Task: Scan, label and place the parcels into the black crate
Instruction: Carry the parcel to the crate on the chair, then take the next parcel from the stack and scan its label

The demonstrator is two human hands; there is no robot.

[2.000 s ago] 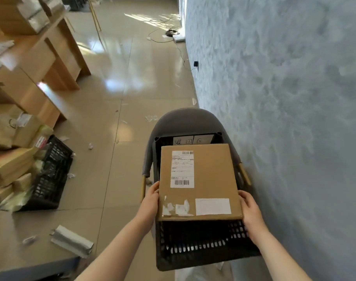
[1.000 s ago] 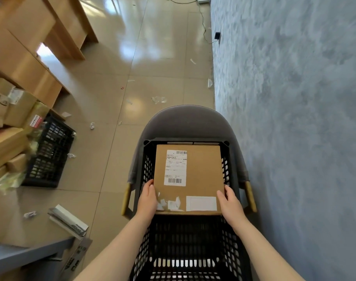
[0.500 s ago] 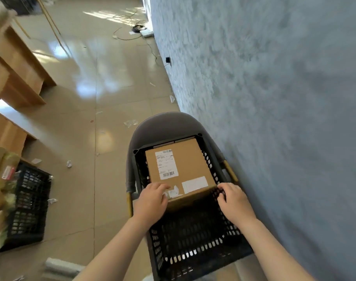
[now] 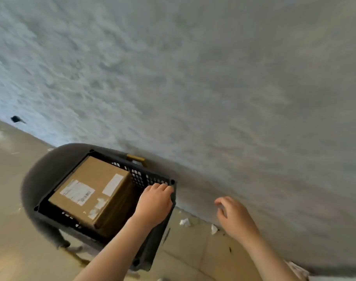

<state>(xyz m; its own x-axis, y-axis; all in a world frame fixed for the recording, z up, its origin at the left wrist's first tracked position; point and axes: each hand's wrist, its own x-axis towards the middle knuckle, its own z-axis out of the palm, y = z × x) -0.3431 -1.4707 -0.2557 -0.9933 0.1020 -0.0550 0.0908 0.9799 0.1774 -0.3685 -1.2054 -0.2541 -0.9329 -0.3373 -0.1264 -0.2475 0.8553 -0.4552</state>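
Head view: the left hand (image 4: 154, 205) lies over the near corner of the black perforated plastic crate (image 4: 152, 180), fingers curled at its rim, gripping nothing that I can make out. The right hand (image 4: 236, 219) hangs loose and empty beside the crate, near the grey textured wall (image 4: 213, 78). Both have let go of the brown cardboard parcel (image 4: 90, 191) they held a moment ago; it now sits flat inside the crate, on the grey round-backed chair (image 4: 43, 169). Placement looks done. Its top carries a white shipping label, a blank white sticker and torn tape scraps.
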